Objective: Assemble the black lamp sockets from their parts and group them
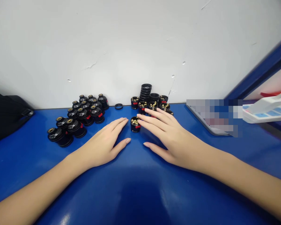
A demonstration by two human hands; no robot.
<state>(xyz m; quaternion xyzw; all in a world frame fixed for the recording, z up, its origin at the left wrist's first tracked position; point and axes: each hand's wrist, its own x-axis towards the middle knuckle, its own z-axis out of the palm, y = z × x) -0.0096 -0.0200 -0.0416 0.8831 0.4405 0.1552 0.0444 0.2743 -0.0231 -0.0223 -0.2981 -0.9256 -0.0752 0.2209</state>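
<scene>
My left hand lies flat on the blue table, fingers out and holding nothing. Across from it my right hand is spread open, palm down, also with nothing in it. Between the fingertips of both hands stands a small black lamp socket base with brass contacts and a red switch tab. More such socket bases stand behind my right fingers, which partly cover them. Left of my left hand are rows of black capped lamp sockets, each topped with a brass collar.
A stack of black threaded sleeves rises near the white wall. One black ring lies on the blue table. At right are a grey-edged, blurred-out item and a white power strip. A black bag sits far left.
</scene>
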